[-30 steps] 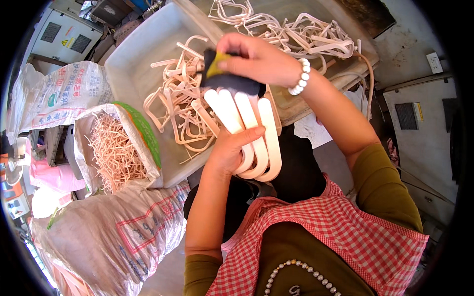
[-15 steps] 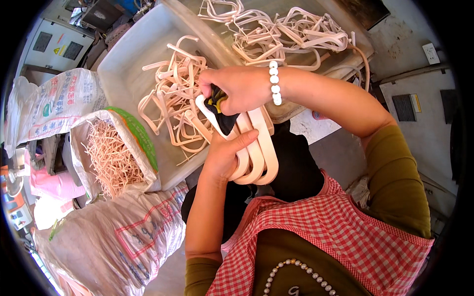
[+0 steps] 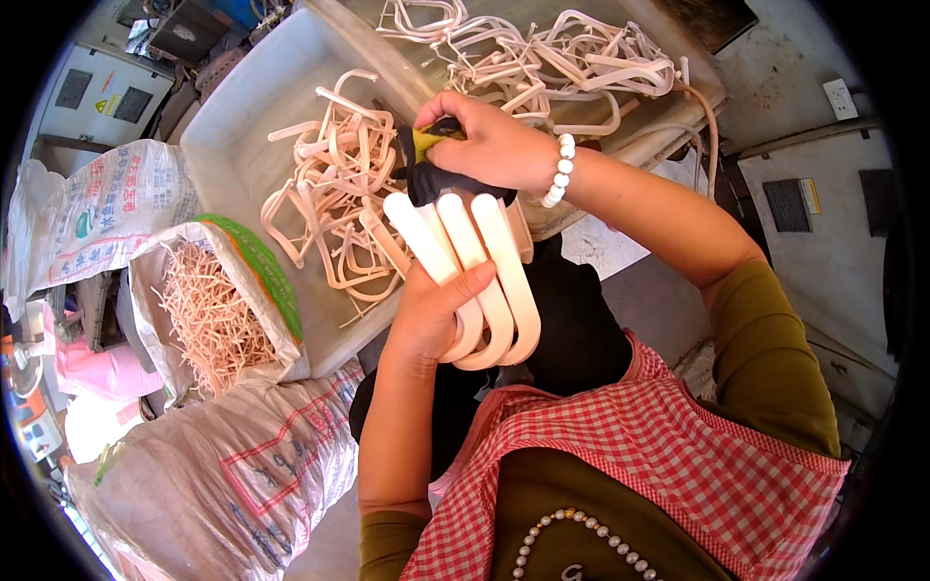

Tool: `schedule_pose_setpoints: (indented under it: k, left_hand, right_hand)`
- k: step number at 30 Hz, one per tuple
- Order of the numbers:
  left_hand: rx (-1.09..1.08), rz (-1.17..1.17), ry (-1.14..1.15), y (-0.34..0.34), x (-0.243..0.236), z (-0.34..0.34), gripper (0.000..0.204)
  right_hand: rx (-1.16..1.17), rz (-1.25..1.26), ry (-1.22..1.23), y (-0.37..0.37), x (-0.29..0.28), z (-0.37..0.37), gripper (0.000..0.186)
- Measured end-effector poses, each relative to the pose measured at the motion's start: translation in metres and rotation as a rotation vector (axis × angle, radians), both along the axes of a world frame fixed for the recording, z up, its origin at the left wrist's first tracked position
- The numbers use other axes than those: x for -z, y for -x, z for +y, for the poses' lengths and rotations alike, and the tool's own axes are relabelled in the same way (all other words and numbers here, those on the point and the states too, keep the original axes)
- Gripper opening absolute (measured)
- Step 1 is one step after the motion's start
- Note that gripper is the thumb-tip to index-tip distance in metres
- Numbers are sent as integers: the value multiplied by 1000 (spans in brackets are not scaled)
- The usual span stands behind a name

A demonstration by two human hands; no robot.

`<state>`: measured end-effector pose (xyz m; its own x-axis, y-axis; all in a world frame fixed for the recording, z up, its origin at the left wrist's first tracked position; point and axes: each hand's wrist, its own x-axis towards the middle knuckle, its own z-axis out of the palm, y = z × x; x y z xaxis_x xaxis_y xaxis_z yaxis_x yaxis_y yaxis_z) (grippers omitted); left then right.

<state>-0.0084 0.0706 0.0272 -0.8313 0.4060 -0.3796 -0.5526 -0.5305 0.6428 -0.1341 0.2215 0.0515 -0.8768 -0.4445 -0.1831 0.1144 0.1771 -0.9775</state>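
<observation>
My left hand (image 3: 431, 308) is closed around several cream, U-shaped plastic bars (image 3: 511, 295), stacked side by side in front of my lap. Their rounded ends point up and their bends hang below my fingers. My right hand (image 3: 499, 145), with a white bead bracelet at the wrist, pinches a crumpled black-and-yellow cloth (image 3: 424, 182) just above those ends. The cloth's lower edge meets or overlaps the tops of the bars; exact contact is hidden. A tangled pile of similar bent plastic pieces (image 3: 339, 184) lies beyond my left hand, in a pale tub (image 3: 225, 145).
A second tub (image 3: 702, 97) at the far right holds more bent pieces (image 3: 542, 68). To the left stands an open sack (image 3: 145, 290) full of short thin plastic sticks (image 3: 215, 315). A large stuffed sack (image 3: 184, 474) lies nearer me. Metal cabinets (image 3: 823, 242) stand at right.
My right hand has lifted the cloth up and away from the bar ends, uncovering them. The bars in my left hand have tilted slightly, their ends now facing me more.
</observation>
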Motion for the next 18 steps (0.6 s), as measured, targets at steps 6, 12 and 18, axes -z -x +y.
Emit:
schedule_pose_setpoints:
  k: [6, 12, 18]
  left_hand:
    - [14, -38, -93, -2, 9, 0, 55]
    - [74, 29, 12, -5, 1, 0, 63]
    - [45, 54, 129, -1, -4, 5, 60]
  right_hand:
    - [-472, 97, -263, 1, -34, 12, 37]
    - [-511, 147, -364, 4, -37, 6, 35]
    - [-15, 22, -125, 1, 3, -5, 29]
